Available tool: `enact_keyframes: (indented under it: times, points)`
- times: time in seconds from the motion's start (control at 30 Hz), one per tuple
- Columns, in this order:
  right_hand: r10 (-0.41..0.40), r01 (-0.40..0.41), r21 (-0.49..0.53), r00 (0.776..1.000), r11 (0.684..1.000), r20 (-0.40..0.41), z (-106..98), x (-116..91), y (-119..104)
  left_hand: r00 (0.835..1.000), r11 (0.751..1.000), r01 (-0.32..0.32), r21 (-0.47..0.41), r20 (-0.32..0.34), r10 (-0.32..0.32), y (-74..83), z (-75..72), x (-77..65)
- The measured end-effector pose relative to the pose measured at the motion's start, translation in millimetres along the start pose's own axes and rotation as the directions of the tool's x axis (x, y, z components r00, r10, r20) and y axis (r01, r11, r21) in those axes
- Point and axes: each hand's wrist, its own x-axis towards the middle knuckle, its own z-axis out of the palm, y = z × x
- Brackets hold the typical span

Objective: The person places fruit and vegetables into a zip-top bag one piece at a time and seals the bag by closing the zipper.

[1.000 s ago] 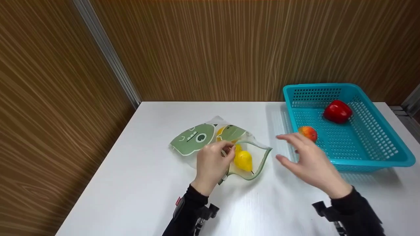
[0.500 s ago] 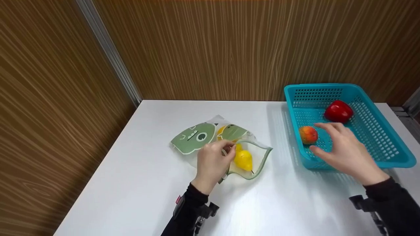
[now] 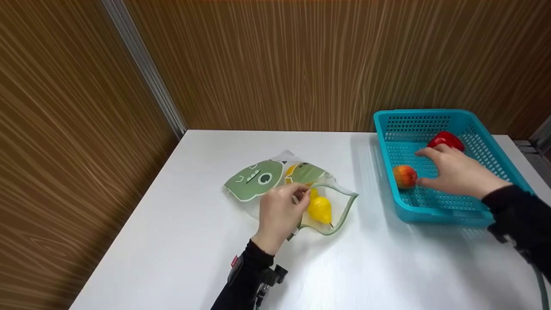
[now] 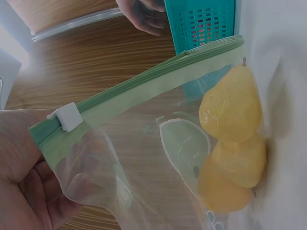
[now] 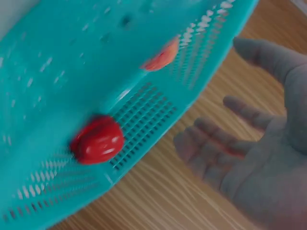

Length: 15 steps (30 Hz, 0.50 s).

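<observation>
My left hand (image 3: 282,211) pinches the green-edged mouth of a clear zip bag (image 3: 252,183) printed with green cartoon shapes. The bag lies on its side with its mouth held apart. Inside it are yellow pears (image 3: 320,210), seen through the plastic in the left wrist view, where a white slider (image 4: 69,116) sits on the zip near my fingers. My right hand (image 3: 460,172) is over the teal basket (image 3: 424,113), fingers spread and holding nothing. It overlaps a red bell pepper (image 3: 447,138), and its thumb points at a red-orange, peach-like fruit (image 3: 404,176).
The bag and basket rest on a white table (image 3: 181,215). A wood-grain panel (image 3: 275,64) rises behind them and another stands at the left, joined by a metal strip. The basket's side walls stand up around its contents.
My right hand has moved right and forward from beside the bag to over the basket, fingers still spread. The left hand and the bag stay put.
</observation>
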Motion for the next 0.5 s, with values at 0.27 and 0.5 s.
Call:
enact_keyframes:
  times: [0.27,0.5]
  points:
    - [-0.089,0.096,-0.122,0.994,0.988,0.065,-0.8,24.8,6.5,1.000,1.000,-0.005,0.005,0.004,0.005,-0.3,-0.9,0.8]
    - [-0.165,0.194,-0.207,0.975,0.959,0.150,9.4,44.5,11.3,1.000,1.000,-0.001,-0.002,0.009,0.001,0.1,-1.3,0.3]
